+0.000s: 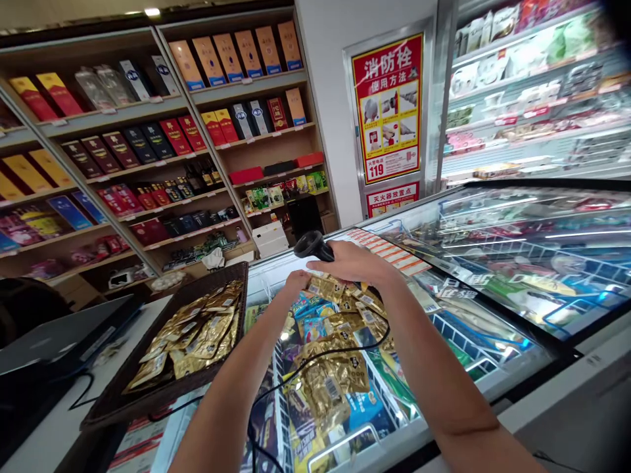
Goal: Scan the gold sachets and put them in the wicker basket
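Note:
My right hand is wrapped round the handle of a black handheld barcode scanner, its head pointing left. The scanner's black cable loops back over the packets toward me. Just below and left of the scanner, my left hand pinches the edge of a gold foil packet; its fingertips are partly hidden. More gold packets with barcode labels lie in a loose heap on the glass top of a chest freezer, under and between my forearms.
Left of the freezer, a dark brown woven basket holds many gold packets. Beside it is a dark laptop-like device on a white counter. Wooden shelves with boxed goods stand behind. A second glass-topped freezer section extends right.

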`<move>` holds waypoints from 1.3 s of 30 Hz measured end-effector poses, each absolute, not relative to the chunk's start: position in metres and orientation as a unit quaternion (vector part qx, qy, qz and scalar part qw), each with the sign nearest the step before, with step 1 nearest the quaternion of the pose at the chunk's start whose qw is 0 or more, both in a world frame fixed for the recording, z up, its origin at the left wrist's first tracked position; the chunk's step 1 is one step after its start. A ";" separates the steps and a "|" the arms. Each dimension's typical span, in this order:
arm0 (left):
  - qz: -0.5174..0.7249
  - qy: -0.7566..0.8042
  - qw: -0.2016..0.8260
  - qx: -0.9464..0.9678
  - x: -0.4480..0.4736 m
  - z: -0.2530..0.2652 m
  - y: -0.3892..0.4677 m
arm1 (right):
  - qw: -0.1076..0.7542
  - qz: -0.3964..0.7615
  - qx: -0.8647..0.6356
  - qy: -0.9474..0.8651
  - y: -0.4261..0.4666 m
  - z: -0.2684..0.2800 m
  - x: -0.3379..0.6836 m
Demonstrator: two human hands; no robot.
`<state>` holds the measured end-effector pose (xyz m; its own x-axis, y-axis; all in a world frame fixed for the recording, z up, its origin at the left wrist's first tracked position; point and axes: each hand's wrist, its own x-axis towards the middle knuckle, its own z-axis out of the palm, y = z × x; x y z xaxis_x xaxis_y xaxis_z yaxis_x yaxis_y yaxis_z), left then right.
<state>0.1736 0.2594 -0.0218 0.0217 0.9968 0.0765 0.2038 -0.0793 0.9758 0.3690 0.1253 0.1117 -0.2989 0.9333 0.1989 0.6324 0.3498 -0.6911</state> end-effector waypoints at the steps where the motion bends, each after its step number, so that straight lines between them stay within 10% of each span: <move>1: 0.475 0.526 0.433 0.557 0.164 -0.017 0.253 | 0.308 0.264 -0.507 -0.760 0.124 0.111 0.367; 14: 0.785 0.366 0.417 0.275 0.051 0.045 0.151 | 0.310 0.460 -0.336 -0.762 0.091 0.106 0.322; 39: 0.821 0.468 0.307 0.115 -0.006 0.043 0.156 | 0.316 0.380 -0.400 -0.772 0.085 0.110 0.333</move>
